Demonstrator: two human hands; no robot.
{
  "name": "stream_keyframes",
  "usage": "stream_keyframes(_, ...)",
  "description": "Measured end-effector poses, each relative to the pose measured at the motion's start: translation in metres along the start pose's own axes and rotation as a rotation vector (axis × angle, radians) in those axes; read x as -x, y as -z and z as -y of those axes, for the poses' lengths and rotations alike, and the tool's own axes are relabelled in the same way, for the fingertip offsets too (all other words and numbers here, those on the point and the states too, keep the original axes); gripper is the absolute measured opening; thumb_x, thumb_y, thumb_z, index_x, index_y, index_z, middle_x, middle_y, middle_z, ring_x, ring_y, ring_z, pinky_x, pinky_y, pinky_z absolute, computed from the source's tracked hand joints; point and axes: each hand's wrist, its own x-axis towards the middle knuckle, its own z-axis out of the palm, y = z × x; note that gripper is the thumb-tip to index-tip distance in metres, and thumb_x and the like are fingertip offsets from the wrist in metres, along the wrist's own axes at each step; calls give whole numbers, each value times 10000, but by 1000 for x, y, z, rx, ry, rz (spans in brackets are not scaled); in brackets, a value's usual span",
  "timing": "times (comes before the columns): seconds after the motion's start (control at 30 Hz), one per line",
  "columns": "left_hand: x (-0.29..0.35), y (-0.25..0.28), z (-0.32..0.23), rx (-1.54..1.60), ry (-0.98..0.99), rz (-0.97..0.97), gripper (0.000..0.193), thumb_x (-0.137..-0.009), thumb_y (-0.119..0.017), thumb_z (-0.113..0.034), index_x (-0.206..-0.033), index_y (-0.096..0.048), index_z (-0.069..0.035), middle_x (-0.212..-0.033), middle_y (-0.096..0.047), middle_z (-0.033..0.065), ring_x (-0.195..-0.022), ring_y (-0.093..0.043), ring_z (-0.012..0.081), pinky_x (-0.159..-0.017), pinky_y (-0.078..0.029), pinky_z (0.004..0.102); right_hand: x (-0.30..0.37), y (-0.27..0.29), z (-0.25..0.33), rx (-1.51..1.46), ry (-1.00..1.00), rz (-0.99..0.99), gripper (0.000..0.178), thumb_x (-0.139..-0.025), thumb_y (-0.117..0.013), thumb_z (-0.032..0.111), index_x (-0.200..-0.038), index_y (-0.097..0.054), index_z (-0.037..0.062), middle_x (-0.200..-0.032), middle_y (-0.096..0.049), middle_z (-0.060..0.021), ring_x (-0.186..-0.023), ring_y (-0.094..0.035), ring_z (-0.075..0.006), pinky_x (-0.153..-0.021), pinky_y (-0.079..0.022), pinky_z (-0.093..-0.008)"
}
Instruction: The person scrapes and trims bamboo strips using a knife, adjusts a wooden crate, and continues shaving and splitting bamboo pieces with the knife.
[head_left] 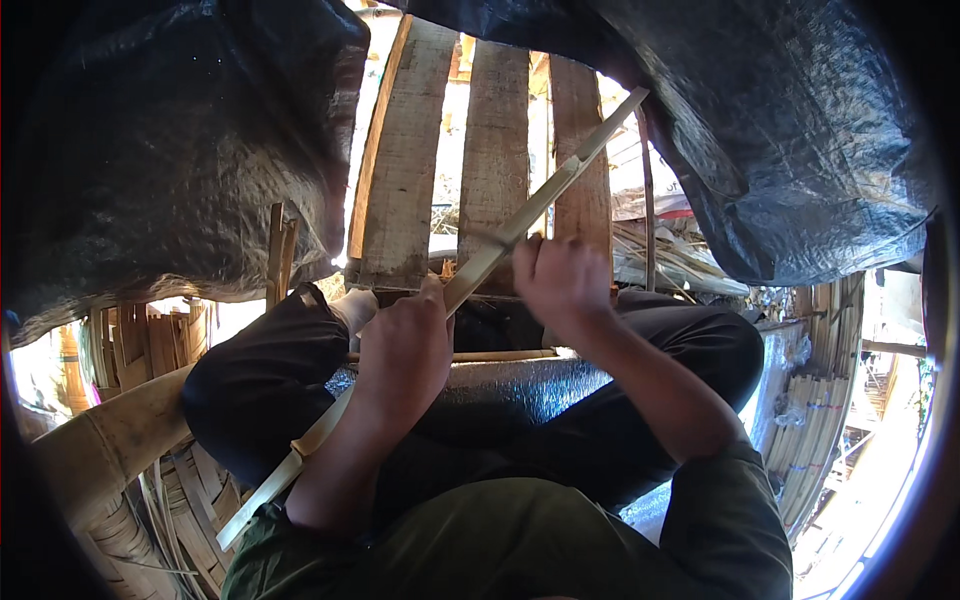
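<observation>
A long pale split bamboo strip [487, 257] runs slantwise from beside my left forearm up to the far right, with joints along its length. My left hand [405, 345] is closed round the strip near its middle, the thumb pointing away from me. Farther along and to the right, my right hand [562, 280] is closed on a knife, its handle hidden in the fist. The narrow, motion-blurred blade [488, 237] of the knife lies across the strip.
Upright wooden planks [495, 150] stand ahead with bright gaps between them. Black plastic sheeting [790, 130] hangs at both sides. My crossed legs [270, 385] frame the work. A thick bamboo pole [115, 445] lies at left; bundled strips [810, 430] stand at right.
</observation>
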Motion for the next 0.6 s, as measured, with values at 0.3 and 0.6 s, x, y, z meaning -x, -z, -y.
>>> stream_keyframes(0.3,0,2,-2,-8,37,47,256,-998,-635,-171,-1131,-612,47,-819,-697,247,-808,-721,422,-714,-580,514,-8,2,-7,-55,-79,295,472,-974,-490,260,-567,-584,39,-488,-572,-195,-469,-661,-363,-459,-558,-480)
stream_keyframes(0.6,1,2,7,11,-63,-33,328,-977,-656,-162,-1190,-632,87,-759,-711,212,-736,-738,367,-686,-590,455,-15,1,-18,-10,-89,463,521,-1019,-380,348,-746,-672,14,-616,-624,-210,-529,-646,-379,-487,-554,-532)
